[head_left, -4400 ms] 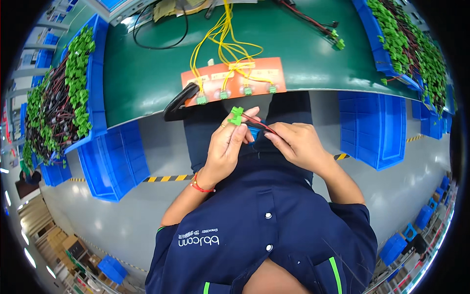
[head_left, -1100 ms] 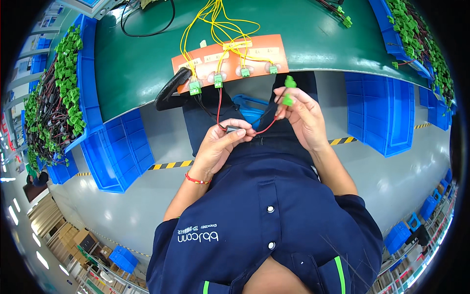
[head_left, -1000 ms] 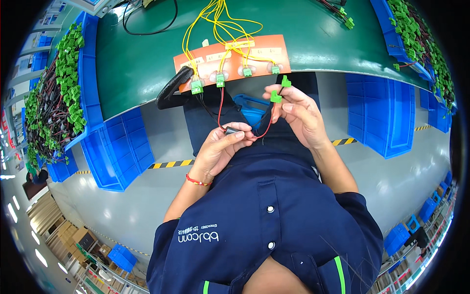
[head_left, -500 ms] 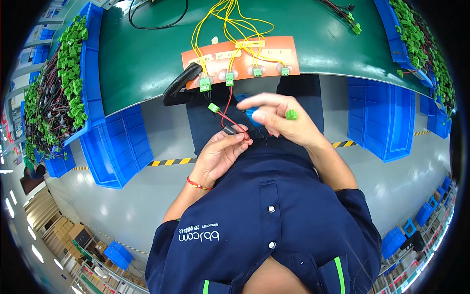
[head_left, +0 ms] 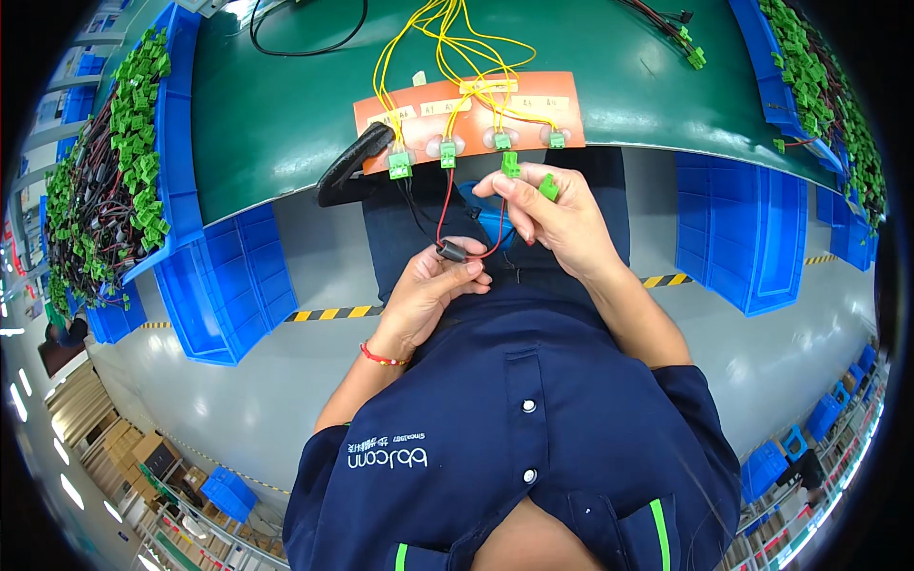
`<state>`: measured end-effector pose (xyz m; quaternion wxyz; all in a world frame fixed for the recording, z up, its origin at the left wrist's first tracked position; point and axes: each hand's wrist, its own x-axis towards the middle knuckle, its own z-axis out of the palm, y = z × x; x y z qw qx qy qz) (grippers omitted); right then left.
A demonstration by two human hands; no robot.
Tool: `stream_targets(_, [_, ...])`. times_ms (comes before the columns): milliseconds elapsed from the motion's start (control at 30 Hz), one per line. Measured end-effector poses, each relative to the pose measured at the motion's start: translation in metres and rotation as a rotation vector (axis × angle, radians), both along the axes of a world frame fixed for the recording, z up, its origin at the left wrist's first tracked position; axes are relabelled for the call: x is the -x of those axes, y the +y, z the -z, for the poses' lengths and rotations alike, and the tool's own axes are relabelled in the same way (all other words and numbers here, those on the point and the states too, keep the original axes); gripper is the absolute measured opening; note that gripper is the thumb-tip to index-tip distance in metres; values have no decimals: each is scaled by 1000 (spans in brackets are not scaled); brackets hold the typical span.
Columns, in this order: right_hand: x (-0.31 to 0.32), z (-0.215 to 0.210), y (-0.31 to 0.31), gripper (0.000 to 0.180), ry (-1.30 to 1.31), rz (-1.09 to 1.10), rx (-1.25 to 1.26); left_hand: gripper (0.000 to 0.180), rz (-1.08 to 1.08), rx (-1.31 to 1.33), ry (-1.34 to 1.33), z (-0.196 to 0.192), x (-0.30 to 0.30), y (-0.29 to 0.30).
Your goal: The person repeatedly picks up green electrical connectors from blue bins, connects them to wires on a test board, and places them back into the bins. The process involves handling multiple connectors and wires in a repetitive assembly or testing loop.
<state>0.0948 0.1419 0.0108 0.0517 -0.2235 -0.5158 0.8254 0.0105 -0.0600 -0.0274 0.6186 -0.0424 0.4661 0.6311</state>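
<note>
My left hand (head_left: 433, 285) pinches a wire harness at its black cylindrical sleeve (head_left: 452, 251). Black and red wires (head_left: 443, 205) run from the sleeve up to two green connectors (head_left: 400, 165) at the left of an orange board (head_left: 533, 88). Between thumb and forefinger, my right hand (head_left: 566, 224) grips a green plug (head_left: 510, 165), just below the board's third green socket (head_left: 501, 141). A red wire joins this plug to the sleeve. A second green plug (head_left: 549, 187) is tucked among the right hand's fingers. The fourth socket (head_left: 556, 140) sits farther right.
Yellow wires (head_left: 447, 48) lead from the board across the green table (head_left: 286, 105). A black padded piece (head_left: 352, 167) juts from the table's front edge. Blue bins of green-plugged harnesses (head_left: 176, 124) stand left and right, with blue crates (head_left: 224, 285) below.
The green plug that hung near my left hand is now gripped by my right fingertips, up near the third socket. My left hand still holds the harness near the sleeve.
</note>
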Motion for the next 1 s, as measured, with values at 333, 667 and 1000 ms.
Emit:
stream_targets(333, [2,1,4,31,-17,19,30,45,-10,105,560,1,10,-4])
stream_targets(667, [10,3,7,30,-11,23,220,45,133,62,852,-4,8,2])
stream_targets(1000, [-31,6,9,32,151,145,-29,32,540,285,986,-3,14,-1])
